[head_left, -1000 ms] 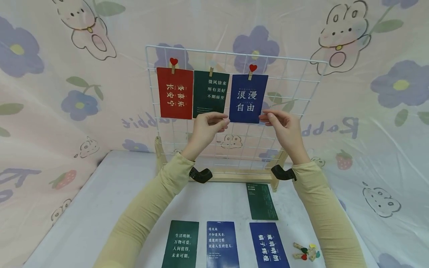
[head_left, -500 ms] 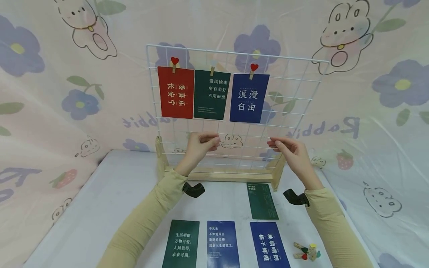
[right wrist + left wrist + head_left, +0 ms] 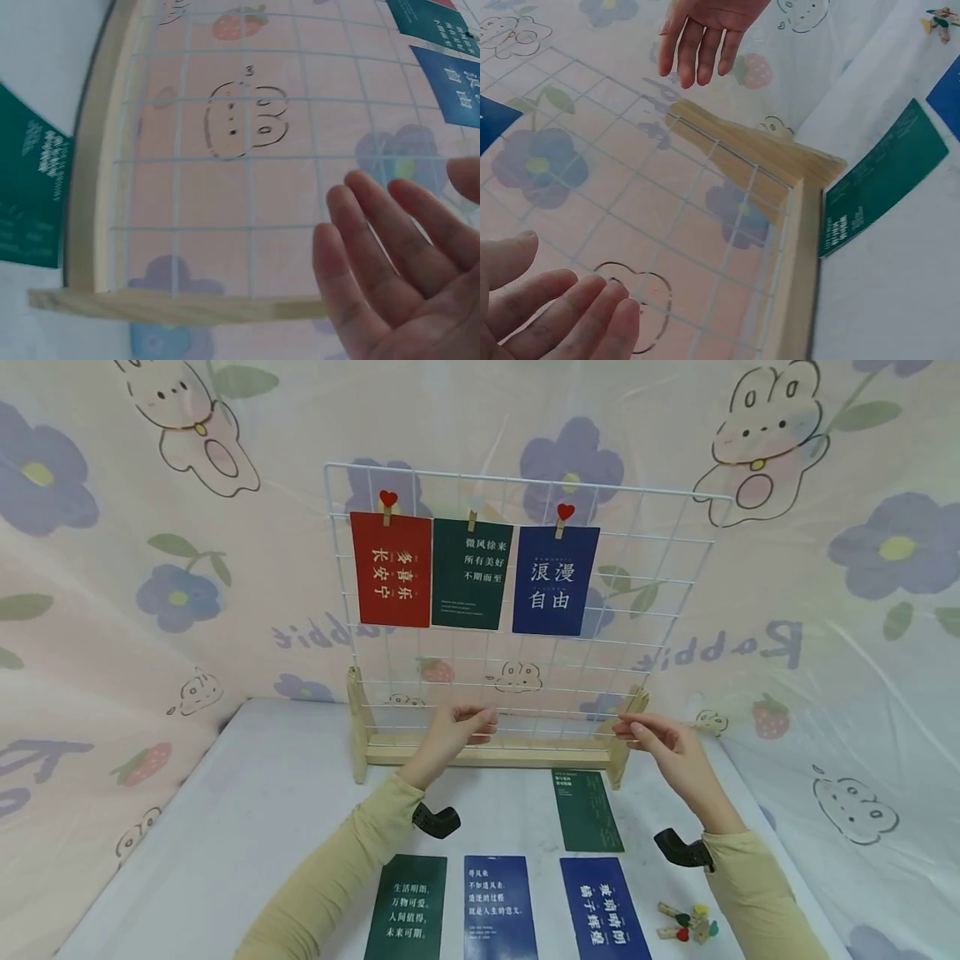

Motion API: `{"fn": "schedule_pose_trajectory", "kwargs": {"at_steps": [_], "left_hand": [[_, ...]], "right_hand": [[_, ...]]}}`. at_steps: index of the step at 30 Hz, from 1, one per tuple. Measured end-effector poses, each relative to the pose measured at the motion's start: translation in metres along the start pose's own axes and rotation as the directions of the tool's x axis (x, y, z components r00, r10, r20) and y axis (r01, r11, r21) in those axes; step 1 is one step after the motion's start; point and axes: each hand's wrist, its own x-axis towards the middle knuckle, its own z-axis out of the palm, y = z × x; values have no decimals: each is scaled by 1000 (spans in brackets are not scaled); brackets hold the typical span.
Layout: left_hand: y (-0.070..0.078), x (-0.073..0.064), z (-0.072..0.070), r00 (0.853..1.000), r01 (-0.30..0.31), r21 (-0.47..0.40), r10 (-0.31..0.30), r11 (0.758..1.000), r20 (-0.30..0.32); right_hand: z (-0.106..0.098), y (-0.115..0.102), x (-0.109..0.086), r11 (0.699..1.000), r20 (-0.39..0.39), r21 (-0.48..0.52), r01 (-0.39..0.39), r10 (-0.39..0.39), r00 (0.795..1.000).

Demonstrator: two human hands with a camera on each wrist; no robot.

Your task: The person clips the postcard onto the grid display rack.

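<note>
Three cards hang in a row on a white wire grid point(image 3: 660, 582): a red card point(image 3: 391, 570), a green card point(image 3: 471, 574) and a blue card point(image 3: 556, 582). Small wooden clothespins hold their tops, two with red hearts. Below the cards, my left hand point(image 3: 453, 735) is in front of the grid's lower left part, holding nothing, fingers relaxed. My right hand point(image 3: 667, 747) is by the right foot of the wooden stand point(image 3: 487, 756), likewise holding nothing. In the right wrist view the right hand's fingers point(image 3: 382, 255) lie loosely extended; the left wrist view shows both hands with nothing in them.
On the white table lie a green card point(image 3: 587, 812) near the stand, another green card point(image 3: 406, 907) at the front, and two blue cards, one in the middle point(image 3: 498, 907) and one further right point(image 3: 604, 907). Several loose clothespins point(image 3: 688, 922) lie at the front right.
Both hands have moved down from beside the hanging blue card's lower edge to low in front of the grid, and further apart. The blue card stays hanging.
</note>
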Motion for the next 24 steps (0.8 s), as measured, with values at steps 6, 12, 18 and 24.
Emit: {"fn": "schedule_pose_trajectory", "kwargs": {"at_steps": [6, 12, 18, 24], "left_hand": [[-19, -6, 10, 994, 96, -41, -94, 995, 52], [-34, -12, 20, 983, 151, -47, -145, 987, 110], [-52, -17, 31, 964, 228, -65, -216, 971, 155], [-71, -22, 43, 949, 258, -90, -235, 962, 210]], "right_hand": [[-1, 12, -19, 997, 47, -61, -40, 43, 998], [-6, 22, -41, 990, 86, -107, -95, 105, 991], [-12, 34, -63, 986, 111, -71, -150, 157, 981], [-17, 47, -86, 967, 103, -90, -239, 248, 963]]}}
